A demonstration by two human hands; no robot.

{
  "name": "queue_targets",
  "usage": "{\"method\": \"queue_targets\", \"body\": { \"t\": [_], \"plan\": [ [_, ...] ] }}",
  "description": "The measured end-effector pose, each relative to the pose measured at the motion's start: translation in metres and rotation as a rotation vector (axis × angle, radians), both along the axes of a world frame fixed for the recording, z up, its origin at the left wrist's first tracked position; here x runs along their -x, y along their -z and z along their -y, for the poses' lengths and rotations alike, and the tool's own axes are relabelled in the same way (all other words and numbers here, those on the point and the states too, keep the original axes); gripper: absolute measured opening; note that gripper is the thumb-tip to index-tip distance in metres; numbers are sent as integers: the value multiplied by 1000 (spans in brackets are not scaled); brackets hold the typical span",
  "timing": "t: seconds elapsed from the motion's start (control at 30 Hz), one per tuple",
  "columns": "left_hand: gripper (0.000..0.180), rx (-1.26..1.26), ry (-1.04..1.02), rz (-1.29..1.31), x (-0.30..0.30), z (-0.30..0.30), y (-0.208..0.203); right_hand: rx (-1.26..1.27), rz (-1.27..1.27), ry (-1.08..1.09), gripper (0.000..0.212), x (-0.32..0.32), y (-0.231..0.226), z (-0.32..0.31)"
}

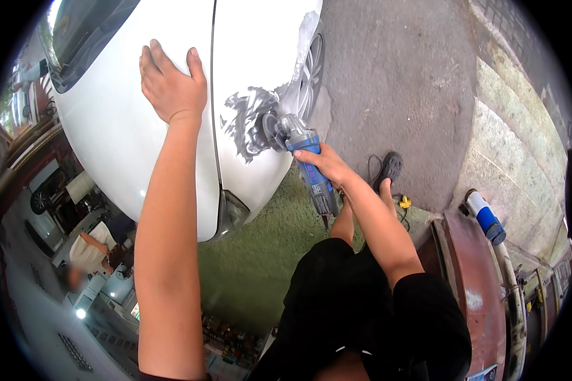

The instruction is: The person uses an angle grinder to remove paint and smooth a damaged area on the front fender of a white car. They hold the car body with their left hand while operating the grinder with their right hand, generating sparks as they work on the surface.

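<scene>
My left hand (175,82) lies flat on the white car's hood (108,133), palm down, fingers stretched and thumb apart. Across the panel seam, my right hand (327,166) is wrapped round the body of a blue and grey angle grinder (313,178). Its round disc (273,130) meets the white fender (251,44) at a patch of bare, scuffed metal (245,120) with dark and silvery streaks. Whether the disc is spinning cannot be told. Next to the patch, the fender's edge curves round the wheel (313,70). A headlight (232,214) sits below.
On the right, a blue and white cylinder (486,219) lies near a reddish-brown metal panel (473,279). A dark cord with a yellow plug (405,202) rests on the ground by my sandalled foot (391,168). Another person (90,251) is at the far left, beyond the car.
</scene>
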State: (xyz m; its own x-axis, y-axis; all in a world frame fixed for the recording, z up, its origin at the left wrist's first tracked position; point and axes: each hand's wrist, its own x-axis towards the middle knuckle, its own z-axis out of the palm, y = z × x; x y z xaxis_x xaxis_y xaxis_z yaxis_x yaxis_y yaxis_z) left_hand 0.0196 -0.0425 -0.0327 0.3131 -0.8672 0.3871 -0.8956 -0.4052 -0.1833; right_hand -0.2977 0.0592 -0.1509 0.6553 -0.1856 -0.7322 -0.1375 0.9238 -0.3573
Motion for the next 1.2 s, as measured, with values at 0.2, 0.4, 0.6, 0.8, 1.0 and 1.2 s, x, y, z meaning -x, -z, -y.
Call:
{"method": "queue_targets", "body": {
  "t": [0.2,0.4,0.6,0.8,1.0,1.2],
  "plan": [
    [79,-13,-13,19,1,-1,0,-194,107,151,61,-3,0,-5],
    [79,-31,-20,12,3,-1,-2,-646,391,389,56,-15,10,-30],
    [79,-25,-16,19,2,-3,-1,-761,468,501,57,-21,12,-40],
    [78,-39,-32,18,3,-3,-2,-730,483,481,59,-22,15,-41],
    [80,-25,-19,-19,4,-1,-1,-759,485,482,59,-18,19,-38],
    [79,-25,-27,22,2,-3,-1,-732,469,484,60,-21,18,-41]
  ]
}}
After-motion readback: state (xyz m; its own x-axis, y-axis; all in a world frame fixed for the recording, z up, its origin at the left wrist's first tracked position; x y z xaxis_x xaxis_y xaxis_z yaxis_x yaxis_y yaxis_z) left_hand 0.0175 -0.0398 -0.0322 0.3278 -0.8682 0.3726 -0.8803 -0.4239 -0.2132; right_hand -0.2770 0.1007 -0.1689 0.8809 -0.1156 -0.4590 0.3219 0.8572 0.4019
